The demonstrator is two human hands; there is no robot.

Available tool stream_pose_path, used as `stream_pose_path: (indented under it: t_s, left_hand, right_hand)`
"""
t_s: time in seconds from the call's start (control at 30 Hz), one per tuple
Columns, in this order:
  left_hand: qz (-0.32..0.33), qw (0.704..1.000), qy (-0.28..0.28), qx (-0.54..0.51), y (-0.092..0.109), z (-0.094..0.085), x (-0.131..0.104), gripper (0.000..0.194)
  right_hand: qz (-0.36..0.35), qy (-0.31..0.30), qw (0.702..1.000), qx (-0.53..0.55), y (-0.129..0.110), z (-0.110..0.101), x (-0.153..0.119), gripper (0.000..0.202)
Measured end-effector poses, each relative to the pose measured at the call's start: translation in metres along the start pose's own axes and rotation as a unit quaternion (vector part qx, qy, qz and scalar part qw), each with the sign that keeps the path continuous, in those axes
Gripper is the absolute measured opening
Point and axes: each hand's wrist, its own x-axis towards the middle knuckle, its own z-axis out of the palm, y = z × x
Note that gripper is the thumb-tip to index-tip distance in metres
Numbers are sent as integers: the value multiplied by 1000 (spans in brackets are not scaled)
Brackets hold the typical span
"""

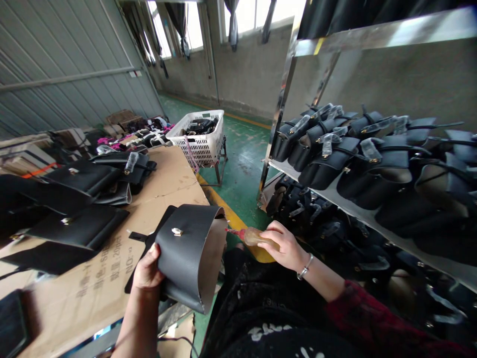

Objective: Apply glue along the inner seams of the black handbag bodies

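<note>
My left hand (147, 271) grips a curved black leather bag piece (188, 253) with a small metal clasp on its face, held upright over the table's near edge. My right hand (286, 244) holds a small squeeze bottle (250, 235) with a red nozzle. The nozzle tip sits at the right edge of the curved piece, close to touching it. A bracelet rings my right wrist.
A cardboard-covered table (169, 184) at the left carries several flat black bag pieces (80, 226). A white basket (199, 132) stands on a stool beyond it. A metal rack (357, 211) at the right holds several black bags (376, 164). A green floor lies between.
</note>
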Motion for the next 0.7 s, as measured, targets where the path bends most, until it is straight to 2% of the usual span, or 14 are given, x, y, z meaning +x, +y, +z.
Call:
stream_pose_path:
  t_s: [0.1,0.43,0.7]
  left_hand:
    - [4,1000,3,-1,0,0,1,28]
    - [-5,1000,-16,4,-1,-2,1,44]
    - [-6,1000,-26,-1,-3,-7,4,40]
  right_hand:
    - [11,-6,1000,-3,0,1,-3,9]
    - [4,-3,1000,-14,-4,-2,-10,9]
    - [7,12,1000,-15,-5,-5,-7,10]
